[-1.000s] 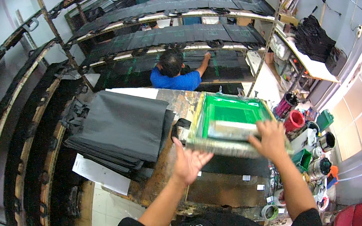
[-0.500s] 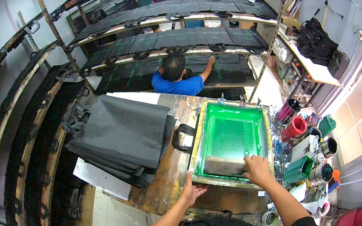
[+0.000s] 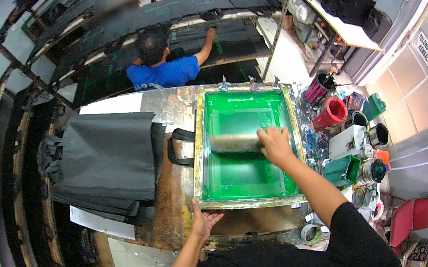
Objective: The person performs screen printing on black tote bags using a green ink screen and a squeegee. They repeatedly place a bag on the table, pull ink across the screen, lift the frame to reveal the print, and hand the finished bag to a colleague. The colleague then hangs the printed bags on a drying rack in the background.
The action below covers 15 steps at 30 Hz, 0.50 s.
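Note:
A screen printing frame (image 3: 198, 185) with a pale, ink-stained rim lies on the table, its mesh (image 3: 250, 175) coated in wet green ink. My right hand (image 3: 276, 144) is closed on the right end of a squeegee (image 3: 230, 143), which lies across the middle of the mesh. Beside the frame's near left corner is my left hand (image 3: 205, 222), thumb up and fingers stretched apart along the near edge. A black bag handle (image 3: 178, 148) sticks out from under the frame's left side. Left of it lies a stack of black fabric bags (image 3: 109, 157).
Ink pots, including a red one (image 3: 330, 113) and a green container (image 3: 341, 170), crowd the table's right side. Drying racks (image 3: 14, 186) stand to the left and ahead. A person in blue (image 3: 166, 73) reaches into the far rack. A red chair (image 3: 415, 219) stands at lower right.
My right hand has pushed the squeegee from the frame's near end to mid-mesh. The left hand stays by the near left corner. The whole view has shifted.

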Each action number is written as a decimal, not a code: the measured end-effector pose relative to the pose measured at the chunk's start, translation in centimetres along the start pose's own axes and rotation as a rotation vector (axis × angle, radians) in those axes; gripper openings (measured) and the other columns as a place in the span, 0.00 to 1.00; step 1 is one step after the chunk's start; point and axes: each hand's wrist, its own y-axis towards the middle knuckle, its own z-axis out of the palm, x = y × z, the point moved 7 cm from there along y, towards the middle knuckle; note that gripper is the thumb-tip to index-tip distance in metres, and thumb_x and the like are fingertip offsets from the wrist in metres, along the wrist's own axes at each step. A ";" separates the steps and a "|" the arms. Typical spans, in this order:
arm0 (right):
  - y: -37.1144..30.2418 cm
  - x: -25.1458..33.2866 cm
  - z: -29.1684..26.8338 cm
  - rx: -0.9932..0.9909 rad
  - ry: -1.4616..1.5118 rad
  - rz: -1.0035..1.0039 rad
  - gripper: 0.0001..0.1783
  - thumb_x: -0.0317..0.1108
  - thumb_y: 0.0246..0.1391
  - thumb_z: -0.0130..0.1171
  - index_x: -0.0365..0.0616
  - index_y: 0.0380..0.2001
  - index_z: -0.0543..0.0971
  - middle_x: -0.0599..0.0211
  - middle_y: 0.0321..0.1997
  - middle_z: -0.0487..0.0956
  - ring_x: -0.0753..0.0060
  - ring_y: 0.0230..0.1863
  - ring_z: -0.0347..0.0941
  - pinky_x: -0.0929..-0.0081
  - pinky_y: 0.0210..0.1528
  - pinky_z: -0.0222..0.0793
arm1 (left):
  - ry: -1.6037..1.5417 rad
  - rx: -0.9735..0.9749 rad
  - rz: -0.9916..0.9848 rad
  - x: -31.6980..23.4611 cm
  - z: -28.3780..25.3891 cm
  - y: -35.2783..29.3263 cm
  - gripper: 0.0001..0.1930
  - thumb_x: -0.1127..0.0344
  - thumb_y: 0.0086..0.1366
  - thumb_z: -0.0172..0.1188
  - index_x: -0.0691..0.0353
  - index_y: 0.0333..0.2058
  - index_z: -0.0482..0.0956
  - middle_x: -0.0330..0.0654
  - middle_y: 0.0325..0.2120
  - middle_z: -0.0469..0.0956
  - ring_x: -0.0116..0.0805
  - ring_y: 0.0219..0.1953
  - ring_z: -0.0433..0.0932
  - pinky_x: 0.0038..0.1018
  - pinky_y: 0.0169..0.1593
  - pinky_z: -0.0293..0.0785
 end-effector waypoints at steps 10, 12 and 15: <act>15.5 -8.0 5.3 -0.004 -0.046 -0.006 0.39 0.44 0.44 0.82 0.56 0.58 0.72 0.61 0.49 0.79 0.53 0.56 0.75 0.42 0.54 0.64 | 0.024 -0.084 -0.063 1.6 -1.7 1.4 0.57 0.18 0.71 0.36 0.59 0.79 0.33 0.68 0.75 0.51 0.67 0.71 0.66 0.52 0.70 0.72; 17.3 -8.9 6.0 0.051 -0.039 -0.008 0.39 0.45 0.44 0.81 0.56 0.58 0.72 0.62 0.49 0.79 0.54 0.56 0.76 0.43 0.53 0.64 | 0.029 -0.098 -0.072 2.0 -2.3 2.4 0.58 0.18 0.70 0.36 0.58 0.79 0.31 0.69 0.75 0.50 0.66 0.70 0.68 0.51 0.69 0.73; 18.2 -9.9 6.3 0.115 -0.023 0.002 0.39 0.45 0.45 0.81 0.55 0.59 0.72 0.63 0.50 0.79 0.54 0.56 0.76 0.44 0.53 0.65 | 0.072 -0.333 -0.181 2.3 -3.0 2.8 0.58 0.15 0.67 0.38 0.66 0.75 0.54 0.72 0.64 0.71 0.62 0.61 0.79 0.48 0.60 0.81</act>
